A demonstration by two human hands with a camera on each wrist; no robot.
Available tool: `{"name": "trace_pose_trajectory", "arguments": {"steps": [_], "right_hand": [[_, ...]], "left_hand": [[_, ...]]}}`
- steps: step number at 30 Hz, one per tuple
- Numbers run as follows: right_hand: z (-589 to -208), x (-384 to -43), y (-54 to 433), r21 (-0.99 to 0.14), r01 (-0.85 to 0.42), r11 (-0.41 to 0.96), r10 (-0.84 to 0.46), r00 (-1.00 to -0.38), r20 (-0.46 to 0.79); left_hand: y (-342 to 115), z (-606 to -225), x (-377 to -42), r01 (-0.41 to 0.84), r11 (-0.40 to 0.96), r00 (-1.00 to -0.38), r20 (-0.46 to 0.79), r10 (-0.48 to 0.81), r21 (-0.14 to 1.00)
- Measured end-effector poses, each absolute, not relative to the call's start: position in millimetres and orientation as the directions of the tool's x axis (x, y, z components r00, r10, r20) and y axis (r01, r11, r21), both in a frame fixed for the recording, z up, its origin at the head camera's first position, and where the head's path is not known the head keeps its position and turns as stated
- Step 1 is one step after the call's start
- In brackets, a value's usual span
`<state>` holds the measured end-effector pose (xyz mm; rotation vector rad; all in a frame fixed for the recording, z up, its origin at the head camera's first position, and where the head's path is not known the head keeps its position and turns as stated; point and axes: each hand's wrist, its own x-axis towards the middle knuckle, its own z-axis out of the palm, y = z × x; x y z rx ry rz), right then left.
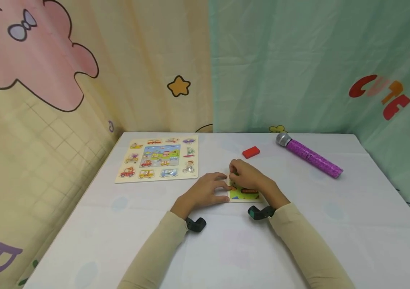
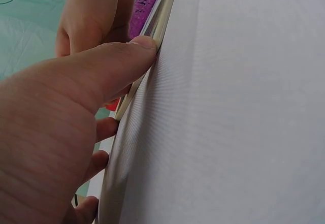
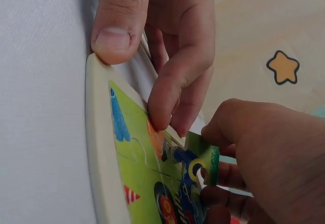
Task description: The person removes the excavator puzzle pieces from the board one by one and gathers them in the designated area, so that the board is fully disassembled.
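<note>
A small wooden jigsaw puzzle (image 1: 241,196) with a green picture lies on the table in front of me. My left hand (image 1: 208,190) is at its left side; in the right wrist view the thumb (image 3: 114,46) presses the frame's corner and a fingertip touches the picture. Over the upper part of the puzzle, my right hand (image 1: 246,175) pinches a green-edged jigsaw piece (image 3: 210,158) between thumb and fingers. That piece stands tilted up from the picture, close by a dark blue printed figure (image 3: 185,158). In the head view my right hand hides it.
At the back left lies a larger puzzle board (image 1: 122,180) with printed vehicles. Beyond my right hand is a red block (image 1: 251,152). A purple glittery microphone (image 1: 311,156) lies at the back right. Printed curtains (image 1: 281,72) hang behind the white table (image 1: 226,249).
</note>
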<state>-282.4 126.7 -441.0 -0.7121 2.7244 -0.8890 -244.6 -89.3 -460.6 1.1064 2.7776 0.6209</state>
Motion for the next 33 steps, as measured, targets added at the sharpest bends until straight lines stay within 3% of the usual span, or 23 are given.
{"name": "trace_pose_trajectory", "arguments": {"steps": [10, 17, 23, 33], "right_hand": [[-436.9, -276.0, 127.9, -0.635, -0.356, 0.686, -0.524, -0.847, -0.091], [-431.4, -276.6, 146.6, -0.755, -0.320, 0.573, -0.504, -0.864, -0.017], [-414.4, -272.9, 199.7, -0.811, -0.264, 0.523, -0.420, -0.907, 0.024], [-438.2, -245.3, 302.1, -0.736, -0.182, 0.652, -0.303, -0.953, -0.032]], "left_hand": [[-90.5, -461.4, -244.6, 0.628, 0.664, -0.744, 0.062, 0.666, 0.406], [-89.1, -461.3, -244.1, 0.642, 0.663, -0.735, 0.062, 0.676, 0.385], [-88.1, -462.5, -245.0, 0.659, 0.663, -0.726, 0.068, 0.685, 0.356], [-89.6, -461.5, -244.4, 0.637, 0.669, -0.736, 0.046, 0.675, 0.382]]}}
